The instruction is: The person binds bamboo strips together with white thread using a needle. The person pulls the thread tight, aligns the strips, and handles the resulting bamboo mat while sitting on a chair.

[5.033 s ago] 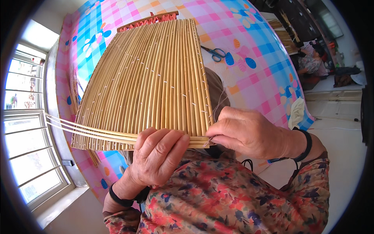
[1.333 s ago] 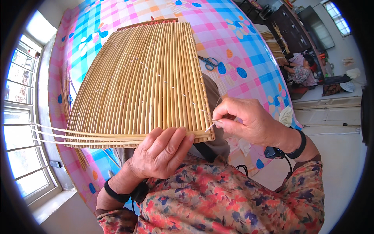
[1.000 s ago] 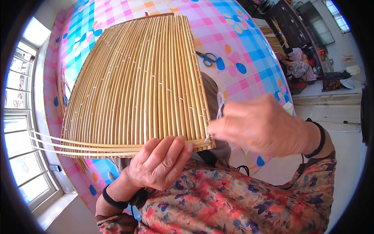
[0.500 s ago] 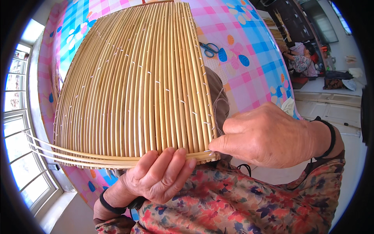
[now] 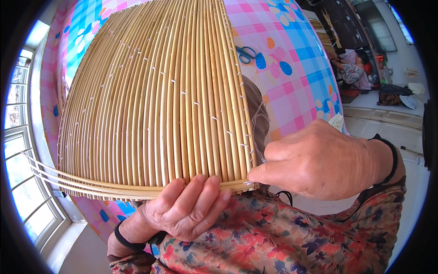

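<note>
A wide panel of straw-coloured stalks (image 5: 137, 100), set side by side and crossed by slanting rows of short white stitches, fills the middle and left of the scene. It runs from beyond the far limit of view down to the person's front, its near edge just above the floral shirt (image 5: 273, 237). Along that near edge a few loose stalks (image 5: 114, 186) lie crosswise over the others, their pale ends sticking out past the left side toward the barred window (image 5: 20, 169).

The left hand (image 5: 189, 208) grips these crosswise stalks and the panel's near edge together, its fingers curled over the top right of the middle. The right hand (image 5: 315, 160) is at the near right corner, thumb and forefinger closed in a pinch against the end of the crosswise stalks; what is between them is hidden. Fine thread (image 5: 256, 119) hangs in loose loops along the panel's right side, near this hand. A black band (image 5: 387, 157) circles the right wrist.

Farther off, dark-handled scissors (image 5: 247, 55) lie on the checked, flower-printed sheet (image 5: 292, 98), just right of the panel. At the far right, well apart, another person (image 5: 352, 72) sits near a dark cabinet.
</note>
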